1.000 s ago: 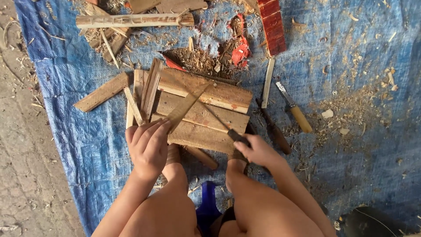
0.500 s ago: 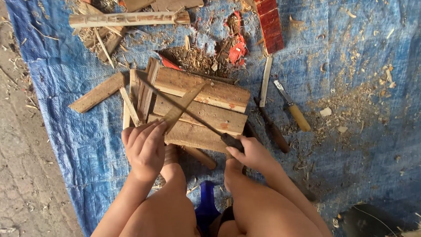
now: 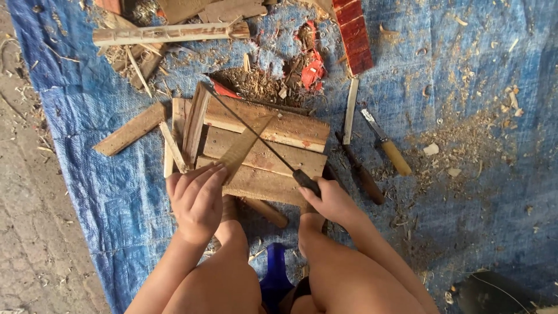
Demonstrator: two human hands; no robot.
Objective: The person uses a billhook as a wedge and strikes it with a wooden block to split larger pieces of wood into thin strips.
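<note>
My left hand (image 3: 196,197) presses on the near end of a thin wooden strip (image 3: 244,145) that lies slanted across a stack of wooden boards (image 3: 273,125). My right hand (image 3: 328,200) grips the dark handle of a thin-bladed saw (image 3: 261,139). Its blade runs up and to the left across the strip, as far as the boards' far left corner. Both knees are drawn up below the hands.
A blue tarp (image 3: 482,192) covered in shavings lies under everything. A yellow-handled chisel (image 3: 386,142) and a dark-handled tool (image 3: 357,166) rest right of the boards. A round pole (image 3: 168,34), a red slatted piece (image 3: 353,32) and loose planks (image 3: 129,129) lie farther off. Bare ground is at the left.
The saw blade has slid up and to the left across the strip, my right hand following it toward the boards. My left hand has stayed on the strip.
</note>
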